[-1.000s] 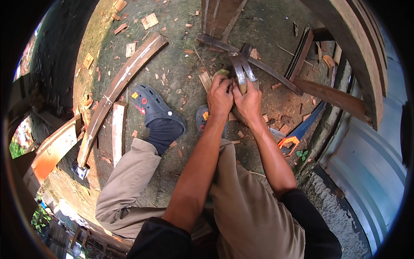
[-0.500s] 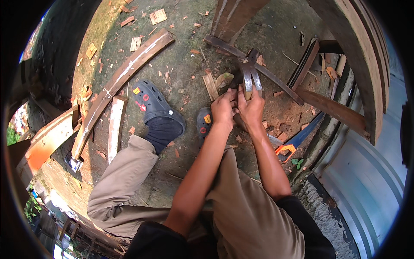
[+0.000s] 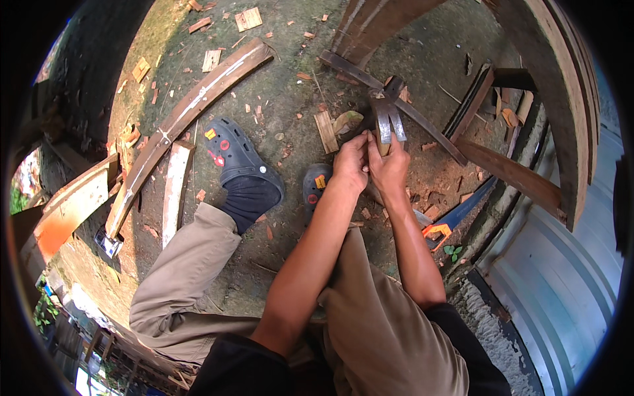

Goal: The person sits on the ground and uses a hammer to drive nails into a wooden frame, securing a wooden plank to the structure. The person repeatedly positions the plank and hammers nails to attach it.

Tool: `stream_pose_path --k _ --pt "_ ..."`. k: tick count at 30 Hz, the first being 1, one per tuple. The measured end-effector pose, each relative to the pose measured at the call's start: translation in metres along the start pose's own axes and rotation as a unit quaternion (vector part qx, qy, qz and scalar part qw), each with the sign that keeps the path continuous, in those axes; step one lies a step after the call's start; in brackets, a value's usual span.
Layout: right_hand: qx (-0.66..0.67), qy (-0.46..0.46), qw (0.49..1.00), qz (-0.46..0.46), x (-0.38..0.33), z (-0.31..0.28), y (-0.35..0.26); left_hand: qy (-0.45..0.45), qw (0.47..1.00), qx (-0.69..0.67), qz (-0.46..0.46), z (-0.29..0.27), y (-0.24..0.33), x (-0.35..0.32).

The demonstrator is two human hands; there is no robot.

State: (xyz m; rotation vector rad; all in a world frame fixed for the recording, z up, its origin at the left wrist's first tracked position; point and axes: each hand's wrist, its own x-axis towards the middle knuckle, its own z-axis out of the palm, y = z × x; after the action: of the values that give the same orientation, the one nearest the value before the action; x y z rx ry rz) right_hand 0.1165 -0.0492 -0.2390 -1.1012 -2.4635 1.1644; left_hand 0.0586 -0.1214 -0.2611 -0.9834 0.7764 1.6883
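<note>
Hands, both, clenched side by side: left hand [image 3: 350, 162] and right hand [image 3: 391, 166] together grip the lower end of a pair of flat grey curved metal strips [image 3: 387, 119]. Strips stand just above the knuckles, over the dirt floor [image 3: 277, 79]. Change over the last second: the hands and strips sit a little higher and further right in view, grip unchanged, so the work continues. Nearby: dark blue rubber clog [image 3: 238, 158], long curved brown wooden plank [image 3: 191, 112], orange-handled tool [image 3: 437, 231].
</note>
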Motion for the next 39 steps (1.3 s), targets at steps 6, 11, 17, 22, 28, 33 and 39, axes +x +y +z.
stream_pose_path --k 6,11,17,22,28,33,39 --pt "0.014 -0.006 1.000 0.026 0.002 0.000 -0.013 0.023 0.998 0.033 -0.043 0.009 0.017 -0.001" --pt "0.019 -0.022 0.999 0.042 0.004 -0.002 -0.013 -0.018 0.999 -0.004 -0.048 -0.003 0.015 0.018" --pt "0.083 0.064 0.994 -0.044 -0.010 -0.009 -0.005 0.061 0.997 -0.025 -0.037 0.017 0.013 0.010" --pt "0.093 0.022 0.995 0.002 -0.042 -0.035 0.000 0.080 0.995 -0.035 -0.046 0.020 0.023 0.000" --pt "0.074 -0.009 0.997 0.023 -0.065 -0.043 -0.006 0.057 0.996 -0.039 -0.056 0.018 0.024 -0.003" --pt "0.106 0.032 0.994 0.014 -0.048 -0.021 -0.006 0.042 0.997 -0.037 -0.043 0.012 0.023 0.002" --pt "0.105 0.010 0.993 0.051 -0.001 -0.007 -0.002 0.029 0.997 -0.059 -0.038 0.006 0.020 0.012"
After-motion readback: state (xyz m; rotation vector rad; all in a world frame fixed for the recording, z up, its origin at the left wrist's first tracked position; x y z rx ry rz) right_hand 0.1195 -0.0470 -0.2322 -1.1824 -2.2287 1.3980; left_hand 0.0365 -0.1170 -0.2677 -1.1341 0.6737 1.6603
